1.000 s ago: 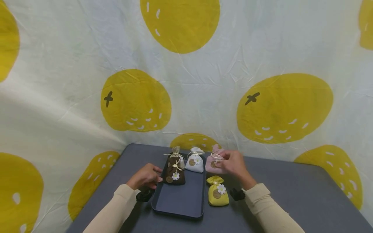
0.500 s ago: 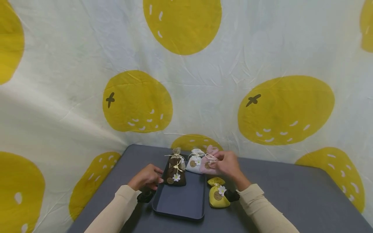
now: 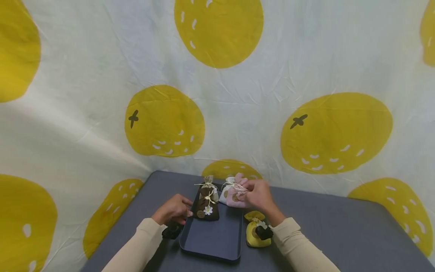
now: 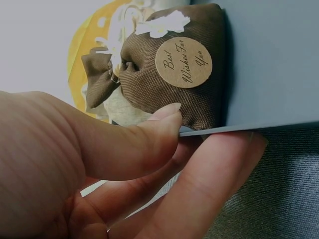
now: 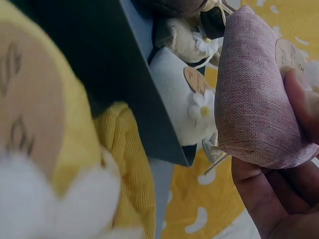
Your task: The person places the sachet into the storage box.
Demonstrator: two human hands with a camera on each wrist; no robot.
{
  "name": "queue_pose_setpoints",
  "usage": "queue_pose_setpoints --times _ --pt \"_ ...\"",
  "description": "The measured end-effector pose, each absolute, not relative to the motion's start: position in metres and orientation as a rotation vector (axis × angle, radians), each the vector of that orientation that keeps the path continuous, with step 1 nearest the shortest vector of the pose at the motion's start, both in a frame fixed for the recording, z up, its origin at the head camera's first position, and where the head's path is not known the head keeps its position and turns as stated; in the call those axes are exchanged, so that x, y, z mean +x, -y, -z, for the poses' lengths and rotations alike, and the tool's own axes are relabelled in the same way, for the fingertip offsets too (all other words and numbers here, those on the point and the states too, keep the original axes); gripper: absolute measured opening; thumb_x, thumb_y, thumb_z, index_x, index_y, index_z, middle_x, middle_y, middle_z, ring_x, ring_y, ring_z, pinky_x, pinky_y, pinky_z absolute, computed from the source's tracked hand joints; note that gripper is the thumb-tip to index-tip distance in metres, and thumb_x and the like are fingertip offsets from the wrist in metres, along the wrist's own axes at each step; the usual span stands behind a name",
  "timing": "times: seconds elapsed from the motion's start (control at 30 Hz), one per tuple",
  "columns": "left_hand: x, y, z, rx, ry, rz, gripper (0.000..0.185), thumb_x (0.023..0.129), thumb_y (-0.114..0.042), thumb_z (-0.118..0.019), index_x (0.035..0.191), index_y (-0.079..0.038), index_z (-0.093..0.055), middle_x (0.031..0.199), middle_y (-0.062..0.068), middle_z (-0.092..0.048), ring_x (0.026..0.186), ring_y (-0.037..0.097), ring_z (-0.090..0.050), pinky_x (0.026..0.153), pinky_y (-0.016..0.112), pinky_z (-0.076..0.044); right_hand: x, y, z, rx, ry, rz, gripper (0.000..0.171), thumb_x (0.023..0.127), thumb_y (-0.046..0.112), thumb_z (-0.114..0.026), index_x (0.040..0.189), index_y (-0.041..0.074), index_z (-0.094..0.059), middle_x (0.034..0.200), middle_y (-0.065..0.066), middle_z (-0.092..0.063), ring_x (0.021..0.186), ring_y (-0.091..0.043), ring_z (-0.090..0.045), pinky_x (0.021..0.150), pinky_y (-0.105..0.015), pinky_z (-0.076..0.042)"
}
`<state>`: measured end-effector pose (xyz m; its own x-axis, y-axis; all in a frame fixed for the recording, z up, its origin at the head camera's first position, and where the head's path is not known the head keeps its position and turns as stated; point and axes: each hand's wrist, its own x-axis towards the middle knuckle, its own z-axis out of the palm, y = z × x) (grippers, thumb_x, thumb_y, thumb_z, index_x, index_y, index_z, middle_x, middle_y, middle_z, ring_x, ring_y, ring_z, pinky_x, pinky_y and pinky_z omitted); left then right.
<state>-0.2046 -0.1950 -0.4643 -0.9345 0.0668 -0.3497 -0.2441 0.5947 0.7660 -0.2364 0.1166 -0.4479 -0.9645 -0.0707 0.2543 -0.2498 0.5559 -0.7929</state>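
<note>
pink pouch (image 3: pixel 234 195): small woven fabric bag w/ tied neck & round kraft tag; pinched in right hand (image 3: pixel 257 194), lifted, thumb over tag, body hanging past fingertips toward tray's far end.
tray (image 3: pixel 212 239): dark flat rectangular, low rim; left edge pinched by left hand (image 3: pixel 173 210), thumb on top, fingers beneath.

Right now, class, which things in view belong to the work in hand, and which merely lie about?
In hand:
pink pouch, held by the right hand
tray, pinched by the left hand
brown pouch, white pouch, beige pouch
yellow pouch

Lying about:
table
lemon-print cloth
</note>
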Motion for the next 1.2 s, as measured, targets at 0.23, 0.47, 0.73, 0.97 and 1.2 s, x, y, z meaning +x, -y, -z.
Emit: queue_pose_setpoints --times 0.23,0.47,0.73,0.97,1.2 --pt "-0.206 0.193 0.465 -0.131 -2.490 -1.243 0.042 0.088 0.006 -0.076 0.129 0.005 -0.070 0.102 0.014 -0.077 0.068 0.019 -0.072 0.054 0.033 -0.062 -0.236 -0.108 0.450 0.271 2.613 -1.306 0.018 0.061 -0.001 -0.089 0.073 0.010 -0.081 0.070 -0.002 -0.076 0.066 -0.011 -0.060 0.059 -0.025 -0.048" --pt "-0.206 0.193 0.467 -0.131 -2.481 -1.262 0.042 0.088 0.006 -0.076 0.129 0.005 -0.070 0.099 0.013 -0.076 0.065 0.018 -0.070 0.053 0.032 -0.061 -0.237 -0.101 0.454 0.262 2.609 -1.294 0.019 0.060 -0.001 -0.090 0.071 0.010 -0.080 0.069 -0.002 -0.076 0.065 -0.010 -0.059 0.059 -0.026 -0.048" --pt "-0.202 0.194 0.467 -0.138 -2.475 -1.279 0.042 0.088 0.007 -0.075 0.129 0.005 -0.070 0.100 0.014 -0.076 0.061 0.018 -0.069 0.053 0.032 -0.061 -0.235 -0.094 0.459 0.298 2.602 -1.262 0.018 0.060 -0.001 -0.089 0.070 0.011 -0.079 0.067 0.000 -0.075 0.063 -0.008 -0.057 0.056 -0.025 -0.047" --pt "-0.203 0.194 0.467 -0.130 -2.479 -1.273 0.041 0.088 0.006 -0.076 0.129 0.005 -0.070 0.101 0.014 -0.076 0.063 0.018 -0.069 0.053 0.032 -0.061 -0.236 -0.091 0.463 0.288 2.608 -1.246 0.019 0.059 -0.002 -0.089 0.067 0.012 -0.079 0.064 0.002 -0.073 0.062 -0.008 -0.054 0.055 -0.023 -0.044" --pt "-0.205 0.196 0.466 -0.120 -2.493 -1.268 0.040 0.088 0.006 -0.076 0.128 0.005 -0.071 0.101 0.013 -0.076 0.065 0.018 -0.070 0.053 0.032 -0.061 -0.237 -0.087 0.464 0.297 2.631 -1.222 0.021 0.059 0.000 -0.095 0.069 0.011 -0.080 0.068 0.000 -0.075 0.065 -0.010 -0.060 0.059 -0.027 -0.049"
